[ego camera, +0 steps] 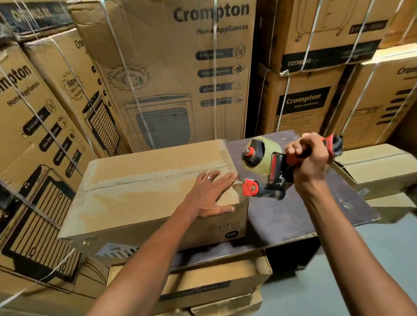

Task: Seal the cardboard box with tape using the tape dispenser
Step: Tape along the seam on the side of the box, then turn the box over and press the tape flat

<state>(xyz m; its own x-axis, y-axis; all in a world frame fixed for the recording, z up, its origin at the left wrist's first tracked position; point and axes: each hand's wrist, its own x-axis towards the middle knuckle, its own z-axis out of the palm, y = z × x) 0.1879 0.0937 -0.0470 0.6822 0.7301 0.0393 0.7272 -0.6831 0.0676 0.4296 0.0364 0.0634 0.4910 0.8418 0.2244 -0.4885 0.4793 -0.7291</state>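
— Box (141, 185) position? 
— On the dark board (290, 214), long axis left to right, taped seam along it; left hand (210, 196) spread flat on its right end.
— Dispenser (271, 169)?
— Right hand (309, 159) fisted on the handle, roller end pointing left at the box's right edge; stacked cartons (174, 70) wall in behind

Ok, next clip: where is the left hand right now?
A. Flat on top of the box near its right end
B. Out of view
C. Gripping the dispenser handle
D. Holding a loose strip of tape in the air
A: the left hand lies palm down, fingers spread, on the top of the box near its right end, while the right hand grips the dispenser just off that end.
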